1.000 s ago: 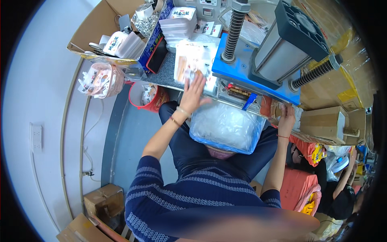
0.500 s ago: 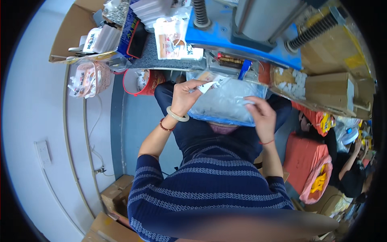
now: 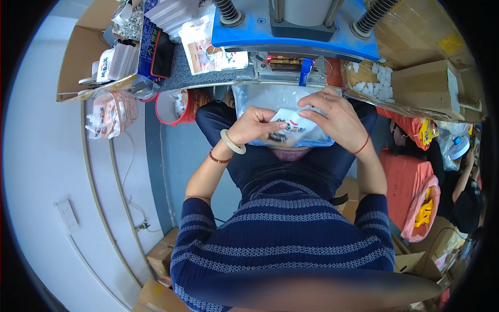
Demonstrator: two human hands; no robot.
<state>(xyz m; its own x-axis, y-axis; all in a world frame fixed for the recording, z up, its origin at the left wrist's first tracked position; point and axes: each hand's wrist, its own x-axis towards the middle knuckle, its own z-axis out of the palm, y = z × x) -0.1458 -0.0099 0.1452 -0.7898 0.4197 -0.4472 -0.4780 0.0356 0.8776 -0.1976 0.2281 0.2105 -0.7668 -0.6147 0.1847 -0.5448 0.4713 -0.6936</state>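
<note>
A small white printed pouch [image 3: 292, 120] is held over my lap, tilted, with dark and red print facing up. My left hand [image 3: 254, 125] pinches its left side, thumb on top. At the pouch's upper right edge is my right hand [image 3: 340, 118], its thumb by the edge and its fingers bent in close; anything between those fingertips is too small to make out. Beneath both hands a clear plastic bag [image 3: 249, 96] with a blue lower edge lies across my thighs, its contents hard to tell.
A blue press plate [image 3: 291, 39] with springs stands ahead over the bench. Below it lie brown bars and a blue packet [image 3: 306, 72]. Left are a printed bag [image 3: 200, 52], a phone [image 3: 162, 56], a pink basket [image 3: 117, 112] and a red bucket [image 3: 167, 112]; small white pieces [image 3: 377, 86] sit right.
Both hands have come together over the bag: the left lower and rightward with the pouch turned face up, the right up to the pouch's edge. The view has shifted slightly.
</note>
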